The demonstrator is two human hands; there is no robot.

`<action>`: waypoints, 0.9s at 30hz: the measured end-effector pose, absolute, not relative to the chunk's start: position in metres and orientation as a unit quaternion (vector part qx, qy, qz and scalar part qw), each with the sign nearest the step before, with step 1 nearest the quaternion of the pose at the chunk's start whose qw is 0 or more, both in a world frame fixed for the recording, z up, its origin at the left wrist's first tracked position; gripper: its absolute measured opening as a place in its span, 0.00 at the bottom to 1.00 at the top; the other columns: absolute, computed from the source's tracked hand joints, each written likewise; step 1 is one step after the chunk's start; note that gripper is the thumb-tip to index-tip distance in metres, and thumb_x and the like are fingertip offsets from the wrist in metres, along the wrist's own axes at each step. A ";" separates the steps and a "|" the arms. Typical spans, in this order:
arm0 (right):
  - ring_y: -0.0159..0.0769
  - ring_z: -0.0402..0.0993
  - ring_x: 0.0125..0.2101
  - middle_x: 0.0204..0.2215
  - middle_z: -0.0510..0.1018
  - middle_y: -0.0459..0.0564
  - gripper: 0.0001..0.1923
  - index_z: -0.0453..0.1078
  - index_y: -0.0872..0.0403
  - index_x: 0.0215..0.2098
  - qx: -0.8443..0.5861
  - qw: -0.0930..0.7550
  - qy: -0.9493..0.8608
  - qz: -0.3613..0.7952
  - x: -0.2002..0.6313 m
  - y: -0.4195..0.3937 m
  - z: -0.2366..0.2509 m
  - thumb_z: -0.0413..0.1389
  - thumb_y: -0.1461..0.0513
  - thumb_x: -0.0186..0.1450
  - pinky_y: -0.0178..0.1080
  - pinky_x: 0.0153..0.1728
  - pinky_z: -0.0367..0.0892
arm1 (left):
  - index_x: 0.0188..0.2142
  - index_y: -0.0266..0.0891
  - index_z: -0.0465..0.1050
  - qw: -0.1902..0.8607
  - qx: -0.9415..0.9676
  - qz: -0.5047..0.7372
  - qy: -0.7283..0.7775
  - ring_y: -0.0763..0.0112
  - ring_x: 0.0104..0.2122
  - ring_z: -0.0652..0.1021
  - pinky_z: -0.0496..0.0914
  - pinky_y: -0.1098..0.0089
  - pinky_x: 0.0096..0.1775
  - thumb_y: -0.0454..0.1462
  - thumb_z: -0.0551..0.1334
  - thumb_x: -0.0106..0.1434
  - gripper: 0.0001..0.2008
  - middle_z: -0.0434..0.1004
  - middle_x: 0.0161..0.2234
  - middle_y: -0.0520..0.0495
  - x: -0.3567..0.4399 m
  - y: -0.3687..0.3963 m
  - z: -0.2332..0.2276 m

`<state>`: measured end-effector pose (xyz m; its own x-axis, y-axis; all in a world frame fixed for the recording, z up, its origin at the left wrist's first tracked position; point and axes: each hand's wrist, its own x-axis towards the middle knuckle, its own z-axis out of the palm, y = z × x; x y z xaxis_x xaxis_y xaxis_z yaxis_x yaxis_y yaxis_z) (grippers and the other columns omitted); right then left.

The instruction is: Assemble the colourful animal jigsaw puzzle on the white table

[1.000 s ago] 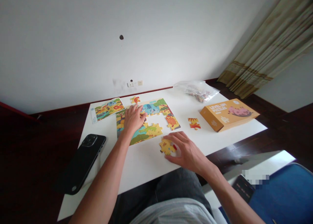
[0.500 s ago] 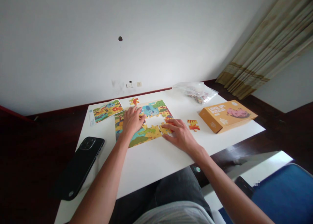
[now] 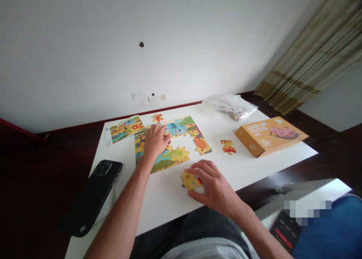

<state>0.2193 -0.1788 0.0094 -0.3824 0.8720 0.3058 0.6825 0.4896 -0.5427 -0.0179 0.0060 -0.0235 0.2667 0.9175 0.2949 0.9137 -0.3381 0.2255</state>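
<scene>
Head view: our left hand [image 3: 154,141] lies flat on the puzzle [image 3: 181,127]; our right hand [image 3: 212,185] grips a yellow piece [image 3: 190,180].

A white rectangular table [image 3: 169,198] carries a half-built colourful cardboard jigsaw [image 3: 181,138], a loose yellow puzzle piece [image 3: 190,180] near its front edge, an orange-and-red piece [image 3: 228,146], a small piece [image 3: 157,118] at the back, a printed reference picture card [image 3: 123,128], an orange cardboard puzzle box [image 3: 270,135], a clear plastic bag of pieces [image 3: 230,106] and a black smartphone [image 3: 94,195] overhanging the left edge

Soft daylight, dim edges, wide-angle distortion.
</scene>
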 end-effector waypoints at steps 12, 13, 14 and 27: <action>0.46 0.75 0.55 0.51 0.82 0.53 0.14 0.77 0.47 0.56 -0.423 0.319 -0.833 0.160 0.227 -0.098 0.060 0.58 0.60 0.73 0.52 0.58 0.72 | 0.63 0.43 0.71 -0.005 0.789 0.187 0.584 0.49 0.67 0.65 0.59 0.47 0.67 0.47 0.56 0.73 0.23 0.69 0.67 0.41 -0.016 0.003 -0.021; 0.46 0.76 0.55 0.52 0.82 0.53 0.15 0.77 0.47 0.57 -0.418 0.325 -0.833 0.160 0.226 -0.081 0.063 0.58 0.59 0.73 0.51 0.57 0.72 | 0.63 0.43 0.71 -0.002 0.788 0.186 0.587 0.49 0.67 0.65 0.59 0.47 0.67 0.47 0.56 0.73 0.23 0.69 0.67 0.41 -0.016 0.003 -0.021; 0.45 0.77 0.54 0.52 0.82 0.53 0.15 0.77 0.47 0.57 -0.410 0.333 -0.833 0.164 0.224 -0.061 0.064 0.58 0.59 0.73 0.50 0.56 0.72 | 0.63 0.43 0.71 0.000 0.786 0.182 0.591 0.48 0.67 0.65 0.59 0.47 0.67 0.47 0.56 0.73 0.24 0.68 0.67 0.41 -0.016 0.003 -0.021; 0.44 0.76 0.55 0.57 0.79 0.61 0.24 0.73 0.58 0.61 -0.422 0.167 -0.875 0.170 0.118 0.148 0.022 0.66 0.62 0.68 0.42 0.57 0.67 | 0.64 0.43 0.70 0.010 0.779 0.197 0.596 0.44 0.69 0.64 0.57 0.43 0.68 0.46 0.57 0.72 0.24 0.66 0.69 0.38 -0.015 0.003 -0.024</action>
<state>0.1176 0.1476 0.0222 -0.5889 0.7943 0.1490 0.6811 0.5871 -0.4375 -0.0152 0.0031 -0.0238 0.2133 0.9317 0.2940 0.9235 -0.2905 0.2506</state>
